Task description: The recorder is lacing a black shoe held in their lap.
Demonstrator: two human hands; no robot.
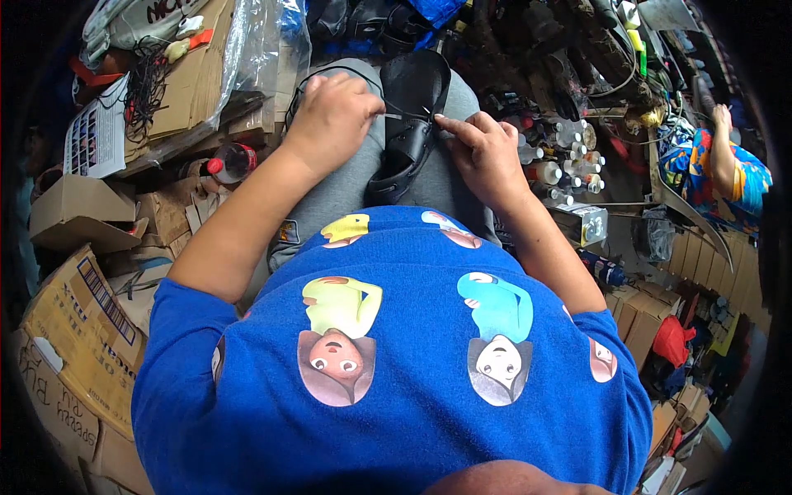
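A black leather shoe lies on the person's grey-trousered lap, with the left hand just left of it closed on a thin dark thread, and the right hand just right, index finger pressing its edge.

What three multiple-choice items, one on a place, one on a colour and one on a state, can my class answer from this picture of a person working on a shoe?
1. Where does the black shoe lie?
A. on the person's lap
B. on a cardboard box
C. on the floor

2. What colour is the cap of the bottle at the left?
A. green
B. red
C. white

3. What is the left hand doing?
A. resting open
B. holding a bottle
C. pulling a thread taut

Answers: 1 A, it rests on the grey trousers; 2 B, the cap shows red; 3 C, the fist is closed and the thread runs to the shoe, where the right hand presses.
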